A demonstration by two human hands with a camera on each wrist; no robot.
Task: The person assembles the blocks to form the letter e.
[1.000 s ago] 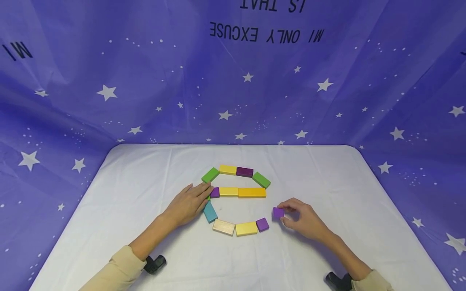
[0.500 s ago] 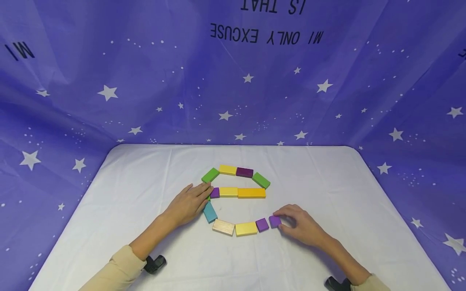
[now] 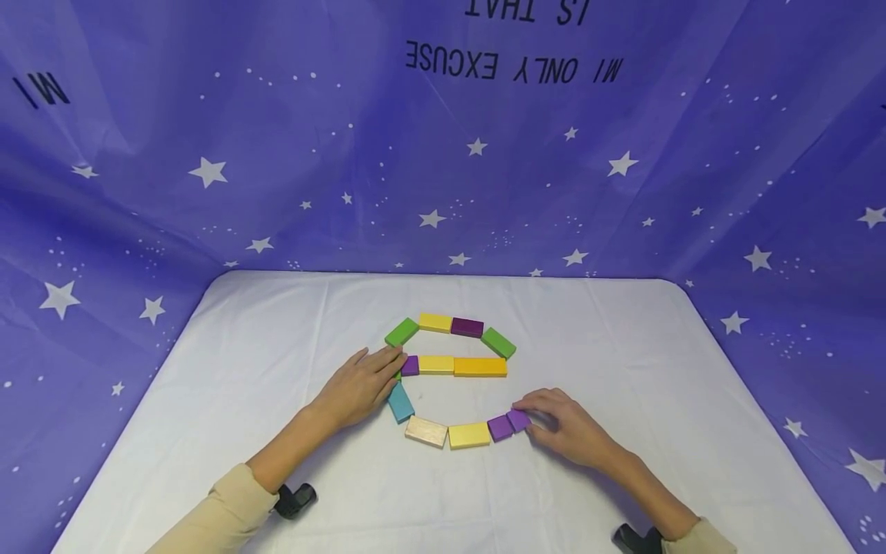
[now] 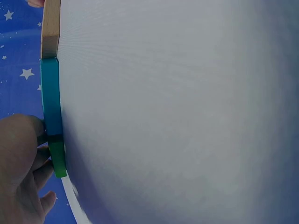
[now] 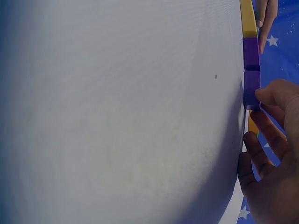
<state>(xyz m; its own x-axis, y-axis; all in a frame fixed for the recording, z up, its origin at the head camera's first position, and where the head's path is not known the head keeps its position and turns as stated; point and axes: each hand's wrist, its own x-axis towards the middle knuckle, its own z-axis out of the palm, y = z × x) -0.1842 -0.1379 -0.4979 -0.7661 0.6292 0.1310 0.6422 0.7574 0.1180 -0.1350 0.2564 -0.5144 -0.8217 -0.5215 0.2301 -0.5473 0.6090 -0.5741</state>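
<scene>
My right hand [image 3: 577, 431] pinches a small purple block [image 3: 518, 419] between thumb and fingers at the right end of a curved block row. That block touches a second purple block [image 3: 501, 428]. Leftward follow a yellow block [image 3: 469, 435], a plain wooden block [image 3: 425, 432] and a blue block [image 3: 401, 402]. With fingers extended, my left hand [image 3: 356, 386] rests over a green block [image 4: 58, 156], mostly covered in the head view. Beside its fingertips a straight row starts: a purple block [image 3: 411, 365], a yellow block [image 3: 436, 365] and a long orange block [image 3: 481, 367].
An upper arc holds a green block [image 3: 402, 332], a yellow block [image 3: 435, 322], a dark purple block [image 3: 467, 327] and another green block [image 3: 498, 342]. All lie on a white-covered table [image 3: 588, 331]. A blue starry curtain [image 3: 443, 154] surrounds its back and sides.
My right hand has brought its purple block toward me and to the left, against the other purple block, and turned it to a slant. The left hand has stayed in place.
</scene>
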